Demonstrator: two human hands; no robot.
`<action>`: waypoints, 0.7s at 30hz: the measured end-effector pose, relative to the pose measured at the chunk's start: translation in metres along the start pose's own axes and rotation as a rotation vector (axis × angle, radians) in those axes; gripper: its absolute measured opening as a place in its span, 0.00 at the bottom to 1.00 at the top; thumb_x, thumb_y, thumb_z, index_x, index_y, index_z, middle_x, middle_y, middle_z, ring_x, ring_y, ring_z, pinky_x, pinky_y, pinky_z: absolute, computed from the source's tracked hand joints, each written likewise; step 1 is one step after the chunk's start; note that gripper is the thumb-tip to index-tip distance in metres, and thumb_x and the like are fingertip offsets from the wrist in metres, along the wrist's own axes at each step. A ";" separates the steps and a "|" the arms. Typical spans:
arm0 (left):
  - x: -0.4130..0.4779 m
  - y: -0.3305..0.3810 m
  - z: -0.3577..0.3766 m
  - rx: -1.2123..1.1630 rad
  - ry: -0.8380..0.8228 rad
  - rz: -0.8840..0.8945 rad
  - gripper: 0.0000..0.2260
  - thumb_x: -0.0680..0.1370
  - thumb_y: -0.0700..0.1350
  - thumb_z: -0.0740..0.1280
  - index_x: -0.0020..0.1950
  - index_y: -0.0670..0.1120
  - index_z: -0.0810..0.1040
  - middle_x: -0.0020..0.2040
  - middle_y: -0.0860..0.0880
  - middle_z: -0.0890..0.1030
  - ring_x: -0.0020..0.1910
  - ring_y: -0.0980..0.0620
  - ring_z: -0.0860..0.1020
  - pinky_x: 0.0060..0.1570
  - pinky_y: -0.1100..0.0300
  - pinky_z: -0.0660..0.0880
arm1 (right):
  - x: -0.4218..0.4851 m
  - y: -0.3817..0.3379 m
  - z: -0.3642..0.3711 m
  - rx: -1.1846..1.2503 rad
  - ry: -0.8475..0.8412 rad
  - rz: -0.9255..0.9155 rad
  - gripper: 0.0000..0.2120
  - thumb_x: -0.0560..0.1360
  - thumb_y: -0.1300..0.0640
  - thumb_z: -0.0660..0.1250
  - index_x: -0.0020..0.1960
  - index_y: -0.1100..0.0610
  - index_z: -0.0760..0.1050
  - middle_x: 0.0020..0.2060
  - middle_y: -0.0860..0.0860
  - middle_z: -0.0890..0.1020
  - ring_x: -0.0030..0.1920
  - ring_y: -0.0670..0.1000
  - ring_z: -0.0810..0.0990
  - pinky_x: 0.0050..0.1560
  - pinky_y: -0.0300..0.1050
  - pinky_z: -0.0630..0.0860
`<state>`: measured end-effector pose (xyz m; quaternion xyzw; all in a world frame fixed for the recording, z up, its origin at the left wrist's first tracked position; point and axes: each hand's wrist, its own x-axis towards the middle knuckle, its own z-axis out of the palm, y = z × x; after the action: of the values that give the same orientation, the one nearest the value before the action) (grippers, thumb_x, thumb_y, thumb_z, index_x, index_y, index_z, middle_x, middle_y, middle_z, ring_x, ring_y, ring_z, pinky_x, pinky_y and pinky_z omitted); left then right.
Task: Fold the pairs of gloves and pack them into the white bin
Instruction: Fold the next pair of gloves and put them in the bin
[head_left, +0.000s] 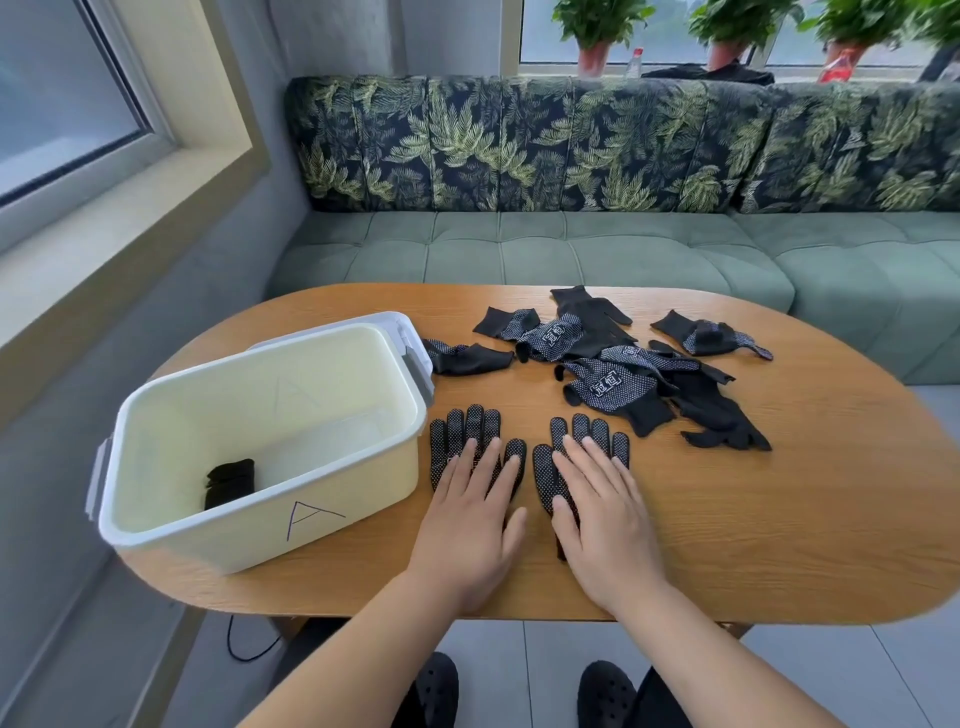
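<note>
Tabletop (779, 519): one bin (208, 535), maybe seven heaped gloves (623, 384); left hand (467, 525), right hand (608, 525) flat on two gloves (470, 423).

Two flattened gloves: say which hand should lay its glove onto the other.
Right hand, probably: laying the right glove over the left glove gathers the pair beside the white bin, within the left hand's reach.

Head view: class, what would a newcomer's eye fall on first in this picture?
The left hand and right hand lie flat on a pair of gloves, black and dotted, side by side at the near middle of the table. Beyond them to the right sprawls a loose pile of more gloves. At the left stands the white bin, marked A, with one black bundle inside.
</note>
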<state>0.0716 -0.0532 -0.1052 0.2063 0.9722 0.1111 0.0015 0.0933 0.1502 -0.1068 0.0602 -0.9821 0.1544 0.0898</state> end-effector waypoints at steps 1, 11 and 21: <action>-0.008 -0.001 0.000 -0.003 0.003 0.018 0.31 0.86 0.63 0.42 0.88 0.55 0.47 0.88 0.53 0.42 0.85 0.51 0.33 0.83 0.53 0.33 | -0.006 -0.001 -0.001 -0.009 -0.004 -0.040 0.28 0.87 0.43 0.49 0.84 0.49 0.63 0.85 0.43 0.59 0.86 0.43 0.48 0.86 0.52 0.50; -0.020 -0.005 0.004 0.062 -0.041 0.046 0.32 0.86 0.66 0.42 0.88 0.56 0.43 0.88 0.53 0.38 0.85 0.50 0.31 0.84 0.47 0.37 | -0.013 -0.006 -0.002 -0.128 -0.222 -0.083 0.34 0.86 0.34 0.38 0.87 0.48 0.42 0.86 0.42 0.40 0.84 0.43 0.32 0.86 0.52 0.40; -0.030 -0.009 0.013 -0.064 0.145 0.088 0.27 0.87 0.60 0.53 0.85 0.51 0.65 0.86 0.52 0.61 0.86 0.51 0.52 0.85 0.47 0.54 | -0.021 -0.003 0.005 -0.024 -0.090 -0.110 0.29 0.87 0.40 0.46 0.84 0.50 0.63 0.84 0.43 0.60 0.85 0.43 0.51 0.85 0.51 0.54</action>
<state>0.0957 -0.0701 -0.1210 0.2400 0.9557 0.1567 -0.0673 0.1137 0.1474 -0.1141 0.1200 -0.9820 0.1348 0.0549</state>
